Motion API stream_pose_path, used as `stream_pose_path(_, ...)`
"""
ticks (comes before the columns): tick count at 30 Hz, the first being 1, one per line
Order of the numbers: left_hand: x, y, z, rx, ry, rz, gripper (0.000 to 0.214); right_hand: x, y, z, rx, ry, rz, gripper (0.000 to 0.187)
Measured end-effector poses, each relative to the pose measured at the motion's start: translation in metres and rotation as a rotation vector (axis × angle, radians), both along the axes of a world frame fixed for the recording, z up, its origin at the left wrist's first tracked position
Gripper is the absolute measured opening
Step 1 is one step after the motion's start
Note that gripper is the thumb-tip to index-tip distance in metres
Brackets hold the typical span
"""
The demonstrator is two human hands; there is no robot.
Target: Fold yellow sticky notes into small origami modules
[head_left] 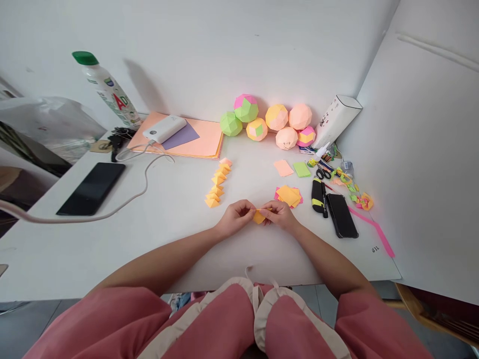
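Between my two hands is a small orange piece of paper [259, 217], partly covered by my fingers. My left hand [235, 218] pinches its left side between thumb and forefinger. On the right side, my right hand [280, 215] grips the same paper with the thumb on top. Just beyond my right hand lies a pile of orange and pink paper pieces [289, 195]. A row of folded orange paper units [217, 185] runs away from me beyond my left hand. Single peach [283, 168] and green [301, 169] paper pieces lie farther back.
Several faceted paper balls [277, 117] rest against the back wall. To the right are scissors [323, 173], a utility knife [317, 195], a black phone [342, 215] and paper scraps [361, 201]. On the left are a tablet-like black phone [92, 189], a cable [146, 177], a power bank [165, 128] and a bottle [112, 94].
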State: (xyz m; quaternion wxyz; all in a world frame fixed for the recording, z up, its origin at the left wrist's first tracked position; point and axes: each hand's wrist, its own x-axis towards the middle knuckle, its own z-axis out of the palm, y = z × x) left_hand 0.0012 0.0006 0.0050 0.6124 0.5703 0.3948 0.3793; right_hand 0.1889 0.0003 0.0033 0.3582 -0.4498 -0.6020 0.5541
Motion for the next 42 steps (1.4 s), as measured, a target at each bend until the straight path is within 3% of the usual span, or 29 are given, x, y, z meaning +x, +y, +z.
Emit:
stream_pose_path(8,0.000,-0.001,-0.007,0.082,0.107,-0.044,0.019,-0.006,-0.005,-0.002,0.095,-0.051,-0.010,0.014)
stream_pose_path(16,-0.002,0.002,-0.007,-0.005,-0.009,0.030,0.016,0.001,0.000,0.002,-0.033,0.050,-0.067,0.012)
stream_pose_path(21,-0.003,0.004,-0.004,-0.062,-0.053,0.105,0.022,0.005,0.004,0.002,-0.065,0.172,-0.089,0.015)
stream_pose_path(26,-0.001,0.003,-0.005,-0.127,-0.064,0.074,0.032,0.002,0.003,0.001,-0.024,0.073,-0.011,0.020)
stream_pose_path(30,0.000,0.002,-0.007,-0.151,-0.027,0.064,0.042,0.001,0.003,-0.001,0.004,0.049,-0.044,0.021)
stream_pose_path(35,-0.001,0.003,-0.008,-0.074,0.011,0.093,0.034,0.003,0.004,-0.006,-0.042,0.055,-0.094,0.028)
stream_pose_path(40,0.000,0.007,-0.015,-0.027,-0.126,0.089,0.031,0.005,0.005,-0.005,-0.081,-0.002,-0.039,0.043)
stream_pose_path(42,0.000,0.008,-0.016,-0.046,-0.197,0.094,0.030,0.005,0.004,-0.003,-0.102,-0.027,-0.009,0.040)
